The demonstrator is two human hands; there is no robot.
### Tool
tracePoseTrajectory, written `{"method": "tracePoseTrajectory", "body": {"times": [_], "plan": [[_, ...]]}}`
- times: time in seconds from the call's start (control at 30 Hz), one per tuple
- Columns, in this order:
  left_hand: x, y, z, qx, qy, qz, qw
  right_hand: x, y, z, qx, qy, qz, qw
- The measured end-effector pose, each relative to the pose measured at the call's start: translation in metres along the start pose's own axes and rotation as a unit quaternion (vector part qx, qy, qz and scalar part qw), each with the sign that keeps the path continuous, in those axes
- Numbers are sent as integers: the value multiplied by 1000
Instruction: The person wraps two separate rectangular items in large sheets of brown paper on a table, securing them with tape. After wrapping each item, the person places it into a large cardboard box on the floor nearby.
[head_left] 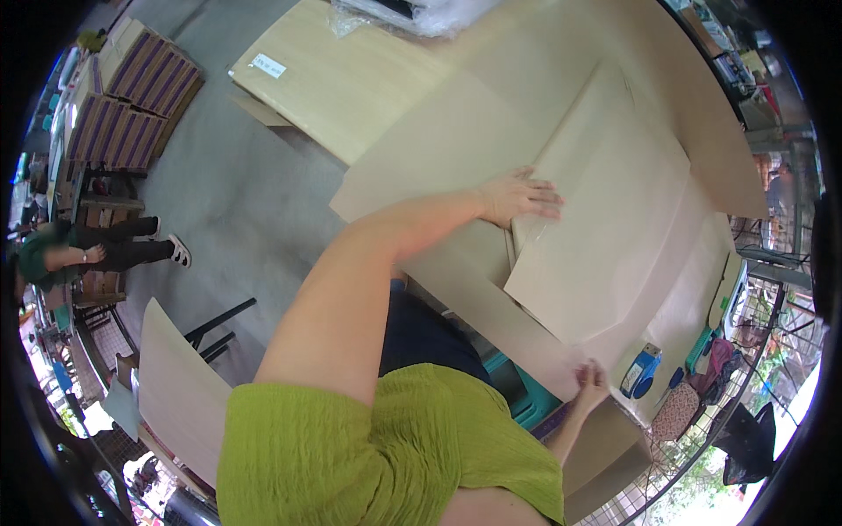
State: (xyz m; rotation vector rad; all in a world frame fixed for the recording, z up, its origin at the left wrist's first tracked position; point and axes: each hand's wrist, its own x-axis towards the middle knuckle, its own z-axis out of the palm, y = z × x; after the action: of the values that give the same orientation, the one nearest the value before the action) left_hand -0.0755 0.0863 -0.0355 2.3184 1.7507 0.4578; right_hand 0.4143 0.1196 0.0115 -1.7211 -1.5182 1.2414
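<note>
A large sheet of brown cardboard (456,131) lies spread across the work table in front of me. On top of it is a folded cardboard piece (614,202), its left edge slightly raised. My left hand (524,198) rests open on that edge, palm down, fingers spread toward the right. At the near right corner of the cardboard, my right hand (592,377) is beside the sheet's edge. Motion smears its fingers, so whether they grip the edge cannot be made out. Just right of this hand sits a blue and white object (642,371) on the table.
A pale board with a white label (342,74) lies beyond the sheet, near clear plastic wrap (421,17). Stacked cartons (132,96) stand far left, with another person (96,250) nearby. An open carton (605,447) is below my right hand, beside a teal plastic stool (526,394).
</note>
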Motion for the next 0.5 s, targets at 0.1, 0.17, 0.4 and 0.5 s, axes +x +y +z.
{"method": "tracePoseTrajectory", "body": {"times": [0.1, 0.17, 0.4, 0.5], "plan": [[2, 30, 0, -62, 66, -232, 968, 60, 14, -56, -224, 29, -195, 954], [-1, 50, 6, -69, 102, -372, 920, 88, -8, -53, -350, 3, -306, 885], [3, 134, 89, 20, 236, -547, 803, 162, -53, -13, -540, -177, -477, 670], [31, 242, 126, -311, 379, -433, 756, 171, -54, -4, -566, -214, -519, 604]]}}
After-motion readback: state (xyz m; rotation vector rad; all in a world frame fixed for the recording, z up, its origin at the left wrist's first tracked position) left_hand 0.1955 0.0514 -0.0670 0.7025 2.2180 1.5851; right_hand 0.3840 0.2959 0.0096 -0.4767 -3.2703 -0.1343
